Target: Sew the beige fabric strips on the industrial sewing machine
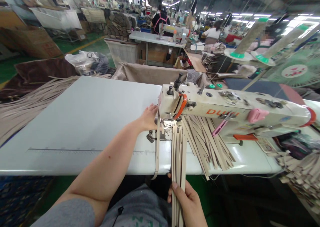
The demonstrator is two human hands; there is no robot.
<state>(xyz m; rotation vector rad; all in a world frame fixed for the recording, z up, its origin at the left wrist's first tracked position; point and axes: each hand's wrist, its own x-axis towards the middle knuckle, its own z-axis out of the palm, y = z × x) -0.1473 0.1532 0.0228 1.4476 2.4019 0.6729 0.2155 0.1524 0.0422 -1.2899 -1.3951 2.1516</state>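
My left hand [149,117] lies on the white table beside the needle area of a sewing machine [200,103]. Its visible fingers are stretched out and apart; the thumb side is partly hidden behind a narrow beige strip [157,150]. That strip runs down from the machine head and hangs over the table's front edge. Closed round a bundle of long beige strips [178,153] is my right hand [186,197], just below the edge. The bundle's upper ends lie by the metal needle plate [165,133]. More loose strips [207,140] fan out under the machine arm.
Pink-handled snips [221,125] rest against the machine arm. Thread cones [252,37] and a green fan [295,67] stand at the back right. Strips are heaped at left [32,100] and right [300,177]. Behind the table is a fabric-lined bin [150,73]; people work farther off.
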